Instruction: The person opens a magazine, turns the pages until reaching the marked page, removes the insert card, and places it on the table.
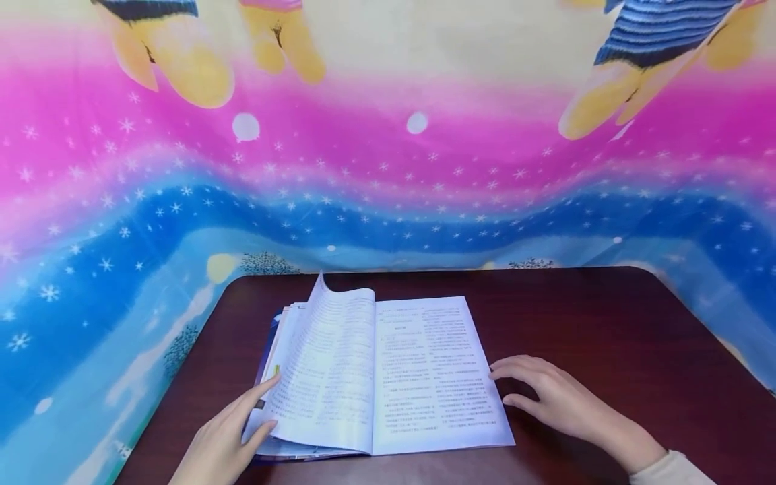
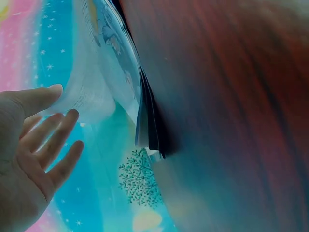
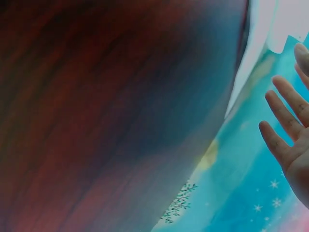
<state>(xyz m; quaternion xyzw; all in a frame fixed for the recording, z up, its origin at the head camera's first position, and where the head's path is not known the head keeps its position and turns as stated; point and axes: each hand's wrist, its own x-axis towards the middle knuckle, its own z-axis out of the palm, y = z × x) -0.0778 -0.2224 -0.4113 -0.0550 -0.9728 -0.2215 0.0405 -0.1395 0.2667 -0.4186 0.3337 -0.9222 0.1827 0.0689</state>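
A thick magazine or book (image 1: pixel 433 377) lies spread on the table, its pages full of small print. One left-hand page (image 1: pixel 324 377) stands lifted and curved, its top corner curling up. My left hand (image 1: pixel 233 424) is at the outer edge of that page, thumb in front and fingers on the far side, pinching it. From the left wrist, the raised page (image 2: pixel 94 92) passes between thumb and fingers. My right hand (image 1: pixel 548 387) has loosely bent fingers, with the fingertips right at the right page's outer edge. In the right wrist view the right hand (image 3: pixel 294 121) shows spread fingers.
The dark brown table (image 1: pixel 606 323) has rounded far corners. Behind and around it hangs a colourful cloth backdrop (image 1: pixel 388 168) with snowflakes. More pages and a dark cover (image 1: pixel 267 353) lie under the lifted page at the left.
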